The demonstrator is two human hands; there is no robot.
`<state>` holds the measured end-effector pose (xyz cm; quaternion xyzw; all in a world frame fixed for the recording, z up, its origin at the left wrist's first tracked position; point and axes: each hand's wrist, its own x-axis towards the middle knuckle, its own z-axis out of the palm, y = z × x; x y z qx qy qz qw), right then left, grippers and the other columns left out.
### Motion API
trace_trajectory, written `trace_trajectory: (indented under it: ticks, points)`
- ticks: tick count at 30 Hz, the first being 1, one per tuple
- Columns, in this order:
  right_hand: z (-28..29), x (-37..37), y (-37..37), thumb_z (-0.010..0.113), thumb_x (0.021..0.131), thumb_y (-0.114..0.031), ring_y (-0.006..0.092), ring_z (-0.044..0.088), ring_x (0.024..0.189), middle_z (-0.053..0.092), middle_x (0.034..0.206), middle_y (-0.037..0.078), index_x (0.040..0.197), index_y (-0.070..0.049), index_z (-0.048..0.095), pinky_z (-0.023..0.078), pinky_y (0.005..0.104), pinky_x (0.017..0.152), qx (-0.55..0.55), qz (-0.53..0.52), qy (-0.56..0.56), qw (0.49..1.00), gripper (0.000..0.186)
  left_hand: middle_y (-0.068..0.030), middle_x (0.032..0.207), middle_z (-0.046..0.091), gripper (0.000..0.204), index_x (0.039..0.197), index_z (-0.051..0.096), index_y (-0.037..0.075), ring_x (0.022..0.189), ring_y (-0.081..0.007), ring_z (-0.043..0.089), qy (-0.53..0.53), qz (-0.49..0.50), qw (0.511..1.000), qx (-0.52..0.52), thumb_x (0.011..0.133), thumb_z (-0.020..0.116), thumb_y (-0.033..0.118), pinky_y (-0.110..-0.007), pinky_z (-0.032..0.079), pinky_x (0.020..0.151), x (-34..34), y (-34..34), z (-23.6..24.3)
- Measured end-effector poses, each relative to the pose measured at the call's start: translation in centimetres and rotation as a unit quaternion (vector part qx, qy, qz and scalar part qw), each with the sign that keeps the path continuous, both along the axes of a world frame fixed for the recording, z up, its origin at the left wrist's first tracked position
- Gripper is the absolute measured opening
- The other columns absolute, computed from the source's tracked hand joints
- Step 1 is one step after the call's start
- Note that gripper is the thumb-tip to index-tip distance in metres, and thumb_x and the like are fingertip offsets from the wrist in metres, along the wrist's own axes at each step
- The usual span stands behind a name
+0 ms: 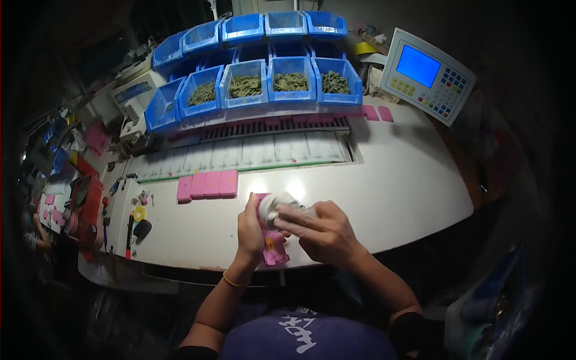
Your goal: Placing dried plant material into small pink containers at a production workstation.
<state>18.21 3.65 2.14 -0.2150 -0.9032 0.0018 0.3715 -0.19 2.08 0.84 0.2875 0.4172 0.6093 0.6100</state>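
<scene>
My left hand [249,231] is closed around the edge of a pink block [261,197], most of which is covered by a white rounded bundle [277,207]. The bundle looks like soft cloth, but its kind is not clear. My right hand [324,231] grips the bundle from the right, its first fingers whitish and slightly blurred. Just below the hands, at the table's front edge, lies a pink piece [276,253] with a hollowed, uneven face and a yellow spot.
Several pink blocks [208,184] stand in a row beyond my left hand. Blue bins [243,99] with small green pieces rise at the back. A control panel [427,75] leans at the right. Small tools and a yellow ring [139,213] lie on the white table [396,180].
</scene>
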Motion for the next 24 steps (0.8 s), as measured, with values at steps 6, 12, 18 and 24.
trace_trajectory:
  ticks: [6, 12, 18, 24]
  points:
    - [-0.5, -0.2, 0.9, 0.066, 0.068, -0.002, 0.0195, 0.049, 0.064, 0.064, 0.132, -0.003, 0.124, -0.018, 0.067, 0.044, 0.0315, 0.063, -0.03, 0.02, -0.012, 0.999, 0.059, -0.0156, 0.075, 0.066, 0.064, 0.102, 0.061, -0.007, 0.051, -0.023, 0.065, 0.049, -0.04, 0.998, -0.006, 0.105, 0.026, 0.046, -0.031, 0.054, 0.044, -0.1, -0.1, -0.5]
    - [-2.5, 0.1, -2.8, 0.063, 0.066, 0.0, 0.0249, 0.054, 0.071, 0.065, 0.128, 0.007, 0.127, -0.014, 0.065, 0.048, 0.0345, 0.068, -0.19, 0.084, 0.05, 0.977, 0.063, -0.0169, 0.081, 0.069, 0.062, 0.103, 0.063, -0.007, 0.07, -0.0234, 0.069, 0.085, 0.099, 0.989, 0.071, 0.107, 0.027, 0.043, -0.033, 0.056, 0.065, 1.2, 1.0, -1.0]
    - [-0.8, 3.9, -1.6, 0.056, 0.07, 0.002, 0.0254, 0.058, 0.084, 0.065, 0.124, 0.012, 0.131, -0.006, 0.062, 0.046, 0.0359, 0.086, -0.339, 0.048, 0.168, 0.925, 0.062, -0.0158, 0.08, 0.068, 0.058, 0.111, 0.059, -0.003, 0.07, -0.0213, 0.069, 0.175, 0.07, 0.979, 0.08, 0.107, 0.025, 0.044, -0.031, 0.056, 0.064, -0.4, 1.2, -2.8]
    - [-2.3, 4.6, -1.3, 0.065, 0.081, -0.008, 0.0237, 0.054, 0.1, 0.062, 0.127, 0.012, 0.131, -0.006, 0.061, 0.038, 0.0416, 0.098, -0.043, -0.352, -0.084, 0.931, 0.05, -0.0158, 0.079, 0.066, 0.07, 0.113, 0.054, -0.001, 0.06, -0.0225, 0.068, 0.025, -0.081, 0.996, -0.043, 0.104, 0.017, 0.057, -0.028, 0.053, 0.047, -0.6, 0.2, -3.6]
